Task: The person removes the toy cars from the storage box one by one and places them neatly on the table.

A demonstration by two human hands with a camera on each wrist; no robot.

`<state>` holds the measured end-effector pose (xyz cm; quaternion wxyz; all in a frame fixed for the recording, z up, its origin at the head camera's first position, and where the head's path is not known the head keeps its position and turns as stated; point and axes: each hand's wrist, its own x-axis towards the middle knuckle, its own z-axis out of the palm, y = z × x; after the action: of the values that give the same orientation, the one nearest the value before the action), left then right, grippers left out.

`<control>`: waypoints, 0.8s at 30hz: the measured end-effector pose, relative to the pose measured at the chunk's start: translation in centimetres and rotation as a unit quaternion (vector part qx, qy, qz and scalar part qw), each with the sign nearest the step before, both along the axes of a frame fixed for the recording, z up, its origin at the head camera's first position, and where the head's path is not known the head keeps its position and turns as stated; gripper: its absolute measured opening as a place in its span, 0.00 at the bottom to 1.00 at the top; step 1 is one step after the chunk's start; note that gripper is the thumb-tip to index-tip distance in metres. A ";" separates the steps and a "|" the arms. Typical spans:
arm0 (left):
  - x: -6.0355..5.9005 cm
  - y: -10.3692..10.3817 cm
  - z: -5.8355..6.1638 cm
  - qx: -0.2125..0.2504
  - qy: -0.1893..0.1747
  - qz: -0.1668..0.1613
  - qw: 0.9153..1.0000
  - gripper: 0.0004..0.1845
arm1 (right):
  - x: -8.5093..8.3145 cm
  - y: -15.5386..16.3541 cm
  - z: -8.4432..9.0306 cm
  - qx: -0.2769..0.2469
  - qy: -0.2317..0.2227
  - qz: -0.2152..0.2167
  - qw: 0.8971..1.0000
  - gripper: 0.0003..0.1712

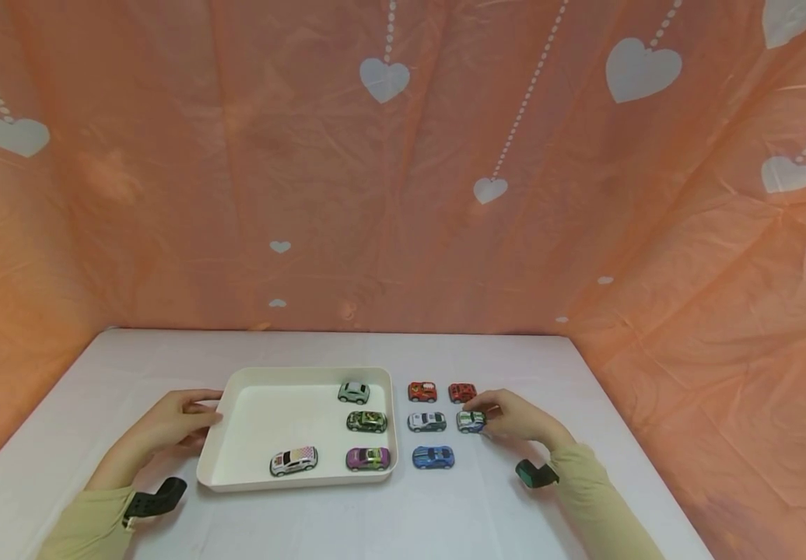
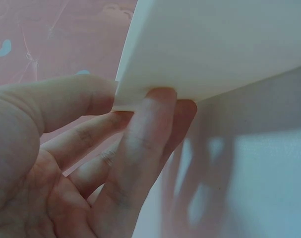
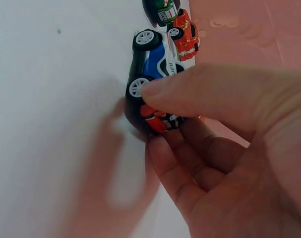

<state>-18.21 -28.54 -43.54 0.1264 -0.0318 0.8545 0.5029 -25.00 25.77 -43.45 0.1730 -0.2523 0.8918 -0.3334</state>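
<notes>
At the left end of the white tray [image 1: 270, 486], my left hand [image 1: 168, 420] pinches the rim; the left wrist view has the thumb [image 2: 98, 96] on one side of the tray wall [image 2: 210, 44] and fingers on the other. My right hand [image 1: 515, 414] holds a white, blue and green toy car [image 1: 471, 421] at the right of the group. Seen from the right wrist, the thumb lies by a wheel of this toy car [image 3: 157, 59] and fingertips are at its red end. Inside the tray are a pale green car [image 1: 353, 392], a camouflage car [image 1: 366, 421], a purple car [image 1: 368, 459] and a white-pink car [image 1: 294, 461].
Right of the tray stand two red cars [image 1: 422, 391], a white-grey police-style car [image 1: 427, 421] and a blue car [image 1: 433, 457]. All rest on a white-covered table [image 1: 291, 529]. An orange curtain [image 1: 347, 194] with white hearts hangs behind and at the sides.
</notes>
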 end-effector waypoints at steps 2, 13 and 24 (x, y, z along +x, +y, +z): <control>0.0 0.0 0.0 -0.001 0.000 0.000 1.000 0.31 | 0.0 0.0 0.0 -0.002 0.000 0.000 1.000 0.24; 0.1 0.1 0.2 -0.004 -0.002 0.001 1.000 0.31 | 0.0 0.1 -0.3 -0.003 0.013 -0.004 1.000 0.25; 0.1 0.1 0.2 0.002 -0.009 0.003 1.000 0.31 | 0.2 0.0 0.2 -0.009 0.015 -0.007 1.000 0.24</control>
<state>-18.09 -28.40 -43.35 0.1322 -0.0389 0.8524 0.5044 -24.75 25.80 -43.24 0.1545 -0.2527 0.8930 -0.3389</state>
